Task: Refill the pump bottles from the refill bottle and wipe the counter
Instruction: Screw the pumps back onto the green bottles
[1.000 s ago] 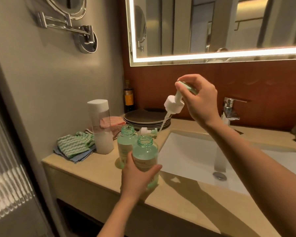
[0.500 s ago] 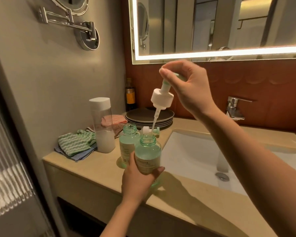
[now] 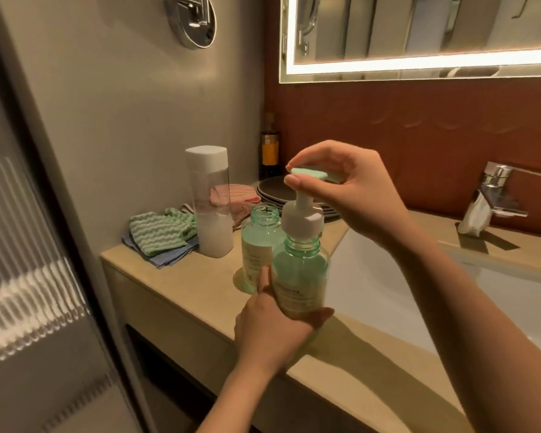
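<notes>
My left hand (image 3: pixel 272 326) grips a green pump bottle (image 3: pixel 300 276) that stands near the counter's front edge. My right hand (image 3: pixel 353 195) pinches the green top of its pump head (image 3: pixel 303 210); the white collar sits just above the bottle's open neck, with the tube down inside. A second green bottle (image 3: pixel 260 239), without a pump, stands right behind the first. The clear refill bottle (image 3: pixel 211 204) with a white cap stands to the left, holding white liquid in its lower part.
Folded cloths (image 3: pixel 160 235), green-striped over blue, lie at the beige counter's (image 3: pixel 181 282) left end; a pink cloth (image 3: pixel 235 198) lies behind. Dark plates (image 3: pixel 272 192) are stacked at the back by a dark bottle (image 3: pixel 270 148). The white sink (image 3: pixel 388 295) and chrome tap (image 3: pixel 494 195) lie to the right.
My right hand has come down with the pump head from high above the bottle, feeding the tube into the neck. My left hand kept hold of the bottle.
</notes>
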A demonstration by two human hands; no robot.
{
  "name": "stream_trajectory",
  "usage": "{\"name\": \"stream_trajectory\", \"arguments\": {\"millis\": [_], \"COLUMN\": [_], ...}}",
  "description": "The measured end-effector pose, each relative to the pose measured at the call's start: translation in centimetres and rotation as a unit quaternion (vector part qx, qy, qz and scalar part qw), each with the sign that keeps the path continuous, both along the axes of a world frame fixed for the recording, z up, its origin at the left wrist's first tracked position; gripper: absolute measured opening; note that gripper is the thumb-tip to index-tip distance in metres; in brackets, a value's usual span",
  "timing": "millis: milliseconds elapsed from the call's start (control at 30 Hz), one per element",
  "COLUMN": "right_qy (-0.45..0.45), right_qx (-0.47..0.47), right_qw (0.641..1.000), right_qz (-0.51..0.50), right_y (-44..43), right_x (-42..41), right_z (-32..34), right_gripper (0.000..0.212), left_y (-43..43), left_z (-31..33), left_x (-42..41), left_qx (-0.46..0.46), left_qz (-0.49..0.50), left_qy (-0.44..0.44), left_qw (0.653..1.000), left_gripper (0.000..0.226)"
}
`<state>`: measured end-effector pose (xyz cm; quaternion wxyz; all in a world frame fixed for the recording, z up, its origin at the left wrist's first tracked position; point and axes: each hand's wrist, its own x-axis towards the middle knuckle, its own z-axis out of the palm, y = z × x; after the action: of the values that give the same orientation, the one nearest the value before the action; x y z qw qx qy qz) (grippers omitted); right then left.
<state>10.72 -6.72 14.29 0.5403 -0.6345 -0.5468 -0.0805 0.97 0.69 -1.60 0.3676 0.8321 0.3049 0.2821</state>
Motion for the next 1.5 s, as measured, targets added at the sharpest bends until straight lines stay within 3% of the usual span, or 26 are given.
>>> {"name": "stream_trajectory", "arguments": {"millis": [133,267,367,533,600,733,1000,1167,1267,1500], "right_qy": [0.005,-0.032,-0.026,0.096,0.137,0.086,0.081,0.04,0.024,0.032], "right_qx": [0.005,-0.077,-0.086,-0.172,-0.21,-0.265,-0.238,-0.221,-0.25,-0.236], "right_qw": [1.0,0.995,0.993,0.963,0.941,0.929,0.937,0.96,0.95,0.947], "right_qz": [0.028,0.053,0.081,0.183,0.228,0.242,0.242,0.169,0.185,0.217], "right_y": [-0.4,-0.1,0.2,-1.0,-1.7,-2.0,-0.9,0.6,0.5,-1.0], "right_x": [0.5,0.9,1.5,3.8,4.7,4.8,3.6,2.7,2.3,3.5], "right_z": [-0.2,-0.9,-1.0,-1.4,-1.7,-2.4,-3.1,-3.7,-3.7,-2.6], "right_gripper": [0.03,0.037,0.042,0.065,0.059,0.046,0.037,0.033,0.029,0.042], "left_y": [0.1,0.1,0.0,-0.1,-0.2,-0.3,-0.4,-0.6,-0.7,-0.5], "left_z": [-0.1,-0.4,-0.5,-0.2,-0.2,-0.1,-0.1,0.3,0.4,0.0], "left_x": [-0.1,0.1,0.2,0.0,0.0,0.0,0.0,-0.1,-0.2,0.0], "left_qx": [-0.004,-0.009,-0.009,-0.026,-0.025,-0.027,-0.027,-0.038,-0.036,-0.002], "left_qz": [0.001,0.011,0.016,-0.004,-0.003,-0.005,-0.001,0.004,0.007,0.012], "left_qy": [-0.003,-0.001,-0.002,-0.019,-0.018,-0.028,-0.018,-0.036,-0.035,-0.022], "left_qw": [1.0,1.0,1.0,0.999,1.0,0.999,0.999,0.999,0.999,1.0], "left_gripper": [0.119,0.117,0.119,0.121,0.121,0.118,0.121,0.098,0.089,0.11]}}
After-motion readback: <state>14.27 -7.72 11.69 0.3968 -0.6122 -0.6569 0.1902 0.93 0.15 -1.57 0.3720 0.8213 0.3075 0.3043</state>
